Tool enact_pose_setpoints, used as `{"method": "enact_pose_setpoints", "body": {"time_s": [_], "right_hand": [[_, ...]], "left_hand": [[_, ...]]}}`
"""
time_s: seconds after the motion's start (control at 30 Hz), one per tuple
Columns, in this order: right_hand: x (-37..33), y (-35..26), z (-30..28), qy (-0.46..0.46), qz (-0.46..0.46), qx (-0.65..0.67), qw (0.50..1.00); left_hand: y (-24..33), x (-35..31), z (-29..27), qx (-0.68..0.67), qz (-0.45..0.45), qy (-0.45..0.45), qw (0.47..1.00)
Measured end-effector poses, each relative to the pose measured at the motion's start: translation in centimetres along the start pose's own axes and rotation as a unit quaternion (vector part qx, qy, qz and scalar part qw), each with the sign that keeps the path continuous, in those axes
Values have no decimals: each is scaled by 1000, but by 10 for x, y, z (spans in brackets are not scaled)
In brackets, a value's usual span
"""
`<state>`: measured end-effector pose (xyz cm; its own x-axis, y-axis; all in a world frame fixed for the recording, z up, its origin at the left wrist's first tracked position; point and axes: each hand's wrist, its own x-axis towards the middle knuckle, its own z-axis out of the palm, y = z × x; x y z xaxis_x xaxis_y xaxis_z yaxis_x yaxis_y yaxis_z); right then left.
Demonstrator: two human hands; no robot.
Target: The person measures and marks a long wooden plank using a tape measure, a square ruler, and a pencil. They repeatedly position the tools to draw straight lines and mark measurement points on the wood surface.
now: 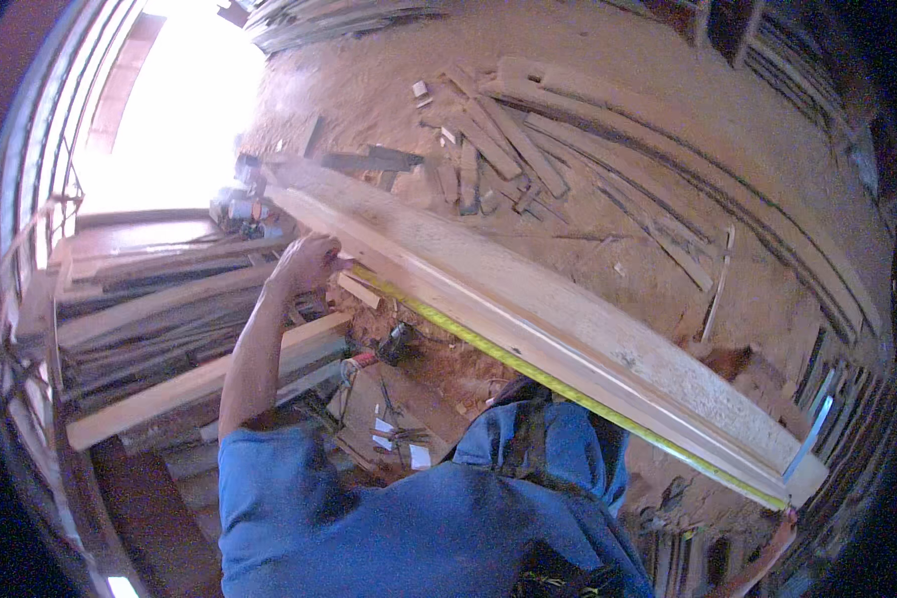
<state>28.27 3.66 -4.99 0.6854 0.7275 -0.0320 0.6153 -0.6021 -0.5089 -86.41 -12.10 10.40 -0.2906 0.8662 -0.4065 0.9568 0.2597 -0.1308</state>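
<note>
A long pale wooden beam [528,309] slants across the view from upper left to lower right in front of me. Along its near side stretches a yellow tape measure [528,369], drawn out nearly straight. My left hand [312,261] is closed on the tape's far-left end, beside the beam. At the opposite end, my right hand [787,525] is small and close to the rim, with its fingers against the tape; part of it is hard to make out. A thin bluish straight strip [813,429], perhaps a metal square, lies across the beam's right end.
Stacked planks [169,309] and a pale timber [209,384] lie to the left. A tool with a red part [364,359] sits below the beam. Offcuts [478,149] litter the sandy ground beyond, near long curved boards [688,159].
</note>
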Motion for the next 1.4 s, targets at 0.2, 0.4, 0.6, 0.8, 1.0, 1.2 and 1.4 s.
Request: {"method": "enact_pose_setpoints", "body": {"time_s": [0.2, 0.4, 0.6, 0.8, 1.0, 1.2, 1.4], "right_hand": [[-85, -65, 46, 73, -46, -12, 996], [-148, -112, 97, 59, -59, 5, 997], [-181, -147, 125, 46, -82, 8, 996], [-202, -185, 145, 55, -130, 12, 990], [-255, -305, 195, 56, -330, 96, 937], [-511, -504, 272, -467, -490, 185, 712], [-678, -598, 313, -522, -592, 65, 611]], "left_hand": [[-38, 22, 32, -37, 42, 76, 996], [-32, 36, 40, -8, 0, 22, 1000], [-20, 41, 39, 6, -42, -4, 999], [-17, 50, 26, 19, -35, -72, 997], [-17, 55, 32, 24, -41, -62, 997], [-23, 62, 53, 3, -36, 36, 999], [-20, 68, 54, -54, -61, -30, 996]]}}
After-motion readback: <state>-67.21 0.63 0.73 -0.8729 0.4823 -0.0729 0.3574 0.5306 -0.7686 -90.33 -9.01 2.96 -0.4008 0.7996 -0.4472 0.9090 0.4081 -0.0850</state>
